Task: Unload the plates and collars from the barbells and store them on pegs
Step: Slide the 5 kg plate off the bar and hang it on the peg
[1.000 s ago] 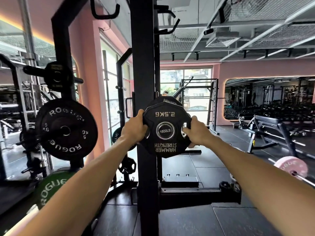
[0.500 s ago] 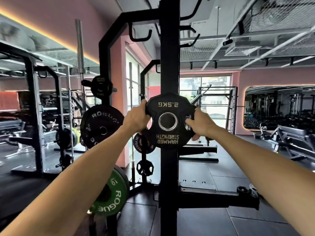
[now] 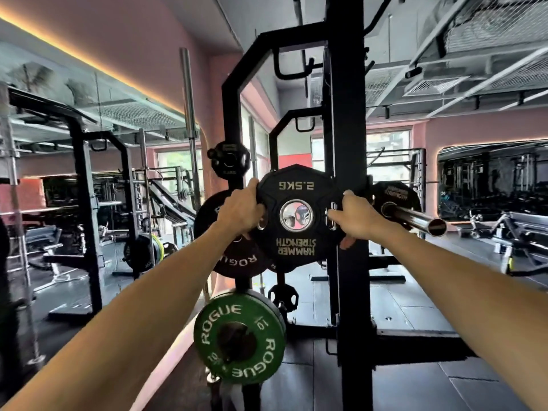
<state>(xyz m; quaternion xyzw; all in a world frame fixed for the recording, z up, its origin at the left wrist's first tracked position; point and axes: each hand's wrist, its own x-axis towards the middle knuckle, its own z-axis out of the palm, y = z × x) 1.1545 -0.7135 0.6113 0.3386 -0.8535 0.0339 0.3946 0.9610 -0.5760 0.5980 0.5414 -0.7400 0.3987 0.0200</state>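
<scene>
I hold a black 2.5 kg Hammer Strength plate [image 3: 296,229] upside down at chest height, free of the bar, its centre hole empty. My left hand [image 3: 241,210] grips its left rim and my right hand [image 3: 351,219] grips its right rim through a slot. The chrome barbell sleeve [image 3: 415,219] sticks out bare to the right, with another black plate [image 3: 396,194] further in on it. On the rack's left side a small black plate [image 3: 229,163] hangs on an upper peg, a black Rogue plate [image 3: 234,259] sits behind my hands, and a green 10 kg Rogue plate [image 3: 240,338] hangs low.
The black rack upright [image 3: 345,114] stands right behind the held plate. Another small plate [image 3: 283,296] hangs low on the rack. A second rack [image 3: 86,203] and benches fill the left; more benches [image 3: 522,226] stand at the right. Dark rubber floor [image 3: 415,307] lies beyond.
The plate has come off the barbell sleeve and moved left with both hands. My view has swung left, so the bare sleeve now shows at the right.
</scene>
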